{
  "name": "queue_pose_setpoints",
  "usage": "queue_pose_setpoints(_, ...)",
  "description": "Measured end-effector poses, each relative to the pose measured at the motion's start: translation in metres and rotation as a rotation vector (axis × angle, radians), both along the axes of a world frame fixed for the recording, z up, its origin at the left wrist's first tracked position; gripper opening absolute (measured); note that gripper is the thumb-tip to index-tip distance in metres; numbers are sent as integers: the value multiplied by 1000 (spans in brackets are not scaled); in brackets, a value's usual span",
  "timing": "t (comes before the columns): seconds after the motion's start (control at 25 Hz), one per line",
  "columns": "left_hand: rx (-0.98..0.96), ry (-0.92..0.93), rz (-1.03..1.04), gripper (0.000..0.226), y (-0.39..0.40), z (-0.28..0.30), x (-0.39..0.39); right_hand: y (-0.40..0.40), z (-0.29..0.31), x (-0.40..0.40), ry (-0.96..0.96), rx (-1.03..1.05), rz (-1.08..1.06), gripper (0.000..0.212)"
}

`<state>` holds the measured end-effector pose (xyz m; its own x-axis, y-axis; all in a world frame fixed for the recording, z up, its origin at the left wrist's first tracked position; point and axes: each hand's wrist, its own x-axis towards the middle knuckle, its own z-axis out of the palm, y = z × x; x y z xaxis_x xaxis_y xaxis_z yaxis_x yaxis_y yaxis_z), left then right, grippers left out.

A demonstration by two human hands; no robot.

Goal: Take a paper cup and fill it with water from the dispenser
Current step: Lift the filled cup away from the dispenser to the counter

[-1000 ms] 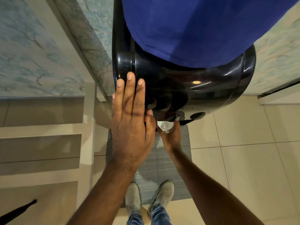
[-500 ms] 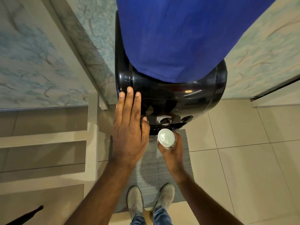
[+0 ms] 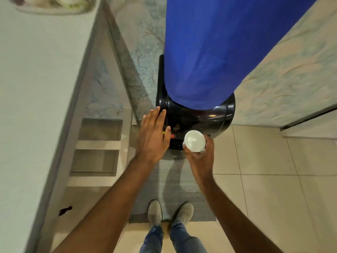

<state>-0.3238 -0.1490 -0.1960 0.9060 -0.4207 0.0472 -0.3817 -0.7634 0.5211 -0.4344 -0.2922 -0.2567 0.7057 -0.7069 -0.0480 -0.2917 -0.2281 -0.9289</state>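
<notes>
No legible text, label or number on anything here.

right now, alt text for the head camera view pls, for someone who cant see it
Seen from above, a person's right hand holds a white paper cup upright in front of a black water dispenser, while the left hand rests flat against its front. A blue-covered bottle sits on top, and the person's shoes stand on a grey mat.
</notes>
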Motion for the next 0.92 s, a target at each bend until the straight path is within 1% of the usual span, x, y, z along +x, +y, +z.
queue_pose_setpoints(0.2, -36, -118, 85, 56, 40, 80, 7, 10, 94, 24, -107, -17, 103, 68)
queue_pose_setpoints(0.28, -58, -153, 147, 56, 60, 111, 12, 18, 130, 39, -120, -25, 139, 70)
queue_pose_setpoints(0.48, -34, -213, 292, 60, 125, 165, 27, 54, 195, 88, -176, -83, 261, 68)
queue_pose_setpoints(0.68, 10, -231, 434, 58, 195, 186, 30, 117, 238, 141, -259, -69, 411, 67)
queue_pose_setpoints(0.8, 41, -203, 499, 58, 229, 187, 28, 160, 255, 164, -285, -97, 504, 64)
queue_pose_setpoints(0.92, 73, -155, 554, 58, 255, 184, 24, 199, 262, 176, -268, -70, 597, 67)
